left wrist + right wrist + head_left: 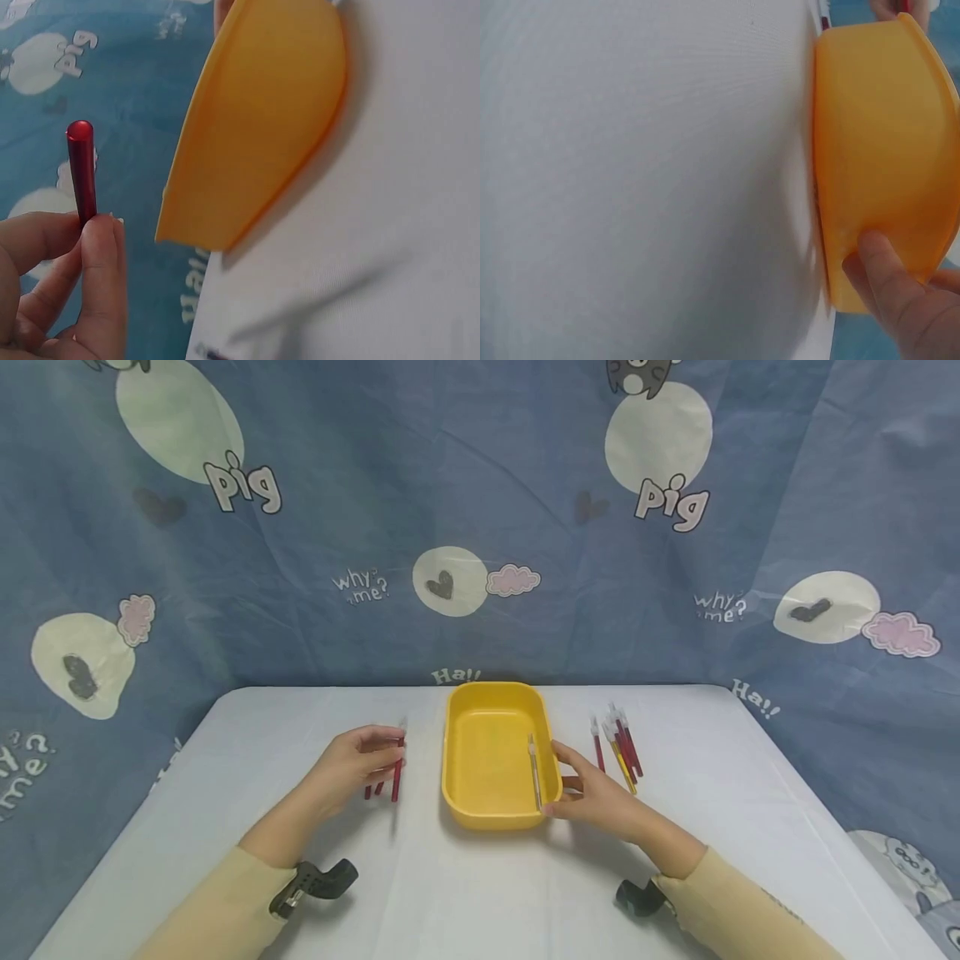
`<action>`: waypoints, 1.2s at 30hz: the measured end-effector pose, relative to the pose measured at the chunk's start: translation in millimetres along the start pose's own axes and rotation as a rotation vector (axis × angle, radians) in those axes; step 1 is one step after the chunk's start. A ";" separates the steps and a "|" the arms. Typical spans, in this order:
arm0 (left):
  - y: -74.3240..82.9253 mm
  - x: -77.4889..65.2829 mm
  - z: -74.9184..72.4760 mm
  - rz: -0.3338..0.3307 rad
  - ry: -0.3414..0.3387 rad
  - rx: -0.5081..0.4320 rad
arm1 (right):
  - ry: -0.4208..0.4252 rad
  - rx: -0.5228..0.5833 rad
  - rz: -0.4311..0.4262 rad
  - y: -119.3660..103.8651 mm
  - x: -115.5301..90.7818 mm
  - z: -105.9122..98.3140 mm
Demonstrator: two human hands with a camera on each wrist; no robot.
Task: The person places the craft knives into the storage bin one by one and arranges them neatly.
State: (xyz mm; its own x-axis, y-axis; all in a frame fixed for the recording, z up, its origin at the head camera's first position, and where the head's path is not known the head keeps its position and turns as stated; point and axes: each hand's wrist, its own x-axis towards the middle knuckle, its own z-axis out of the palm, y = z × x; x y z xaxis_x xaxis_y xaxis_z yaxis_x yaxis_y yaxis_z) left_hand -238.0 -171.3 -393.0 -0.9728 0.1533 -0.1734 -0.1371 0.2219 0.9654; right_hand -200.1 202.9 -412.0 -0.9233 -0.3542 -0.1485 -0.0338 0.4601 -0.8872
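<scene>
My left hand [358, 765] pinches a slim red pen-shaped stick [397, 777] with a clear tip. The stick is held upright to the left of the yellow tray [483, 821]; its round red end [80, 131] shows above the fingertips in the left wrist view. Below this hand, more red sticks [368, 792] lie partly hidden by it. My right hand [600, 797] holds the tray at its right side, fingers against the outer wall [877, 150] and thumb at the near corner of the rim. Inside the tray, a pale silvery stick [536, 781] rests along the right wall.
Right of the tray lies a loose group of several clear-tipped sticks, red ones [630, 747] and a yellow one [624, 768]. Everything stands on a white table [465, 893]. A blue patterned cloth [480, 485] hangs behind its far edge.
</scene>
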 end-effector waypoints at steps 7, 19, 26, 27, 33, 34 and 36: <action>10.4 7.3 21.2 0.011 -0.031 -0.028 | 0.003 -0.004 0.009 -0.4 3.9 -0.7; 30.7 22.6 74.8 0.067 -0.088 -0.026 | 0.006 0.006 0.004 -1.7 0.5 -1.1; 39.8 32.1 100.2 0.056 -0.102 -0.027 | 0.004 -0.006 0.006 -1.6 0.4 -0.9; 40.5 33.2 103.6 0.055 -0.111 -0.028 | 0.007 -0.009 0.007 -1.5 0.5 -1.0; 39.6 41.5 122.1 0.025 -0.149 0.041 | -0.003 0.006 0.012 -0.5 -0.3 0.0; 39.1 43.0 124.5 0.020 -0.153 0.054 | -0.004 0.008 0.011 -0.3 -0.4 0.2; 39.1 45.9 128.9 0.005 -0.163 0.064 | -0.004 0.008 0.005 0.0 -0.5 0.1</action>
State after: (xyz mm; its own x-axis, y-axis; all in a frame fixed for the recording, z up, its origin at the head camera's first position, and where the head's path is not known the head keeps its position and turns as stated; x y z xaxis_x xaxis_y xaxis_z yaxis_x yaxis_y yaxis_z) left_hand -263.9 -31.5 -388.4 -0.9298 0.3071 -0.2028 -0.1150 0.2811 0.9528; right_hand -199.7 203.0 -412.0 -0.9221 -0.3550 -0.1541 -0.0266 0.4554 -0.8899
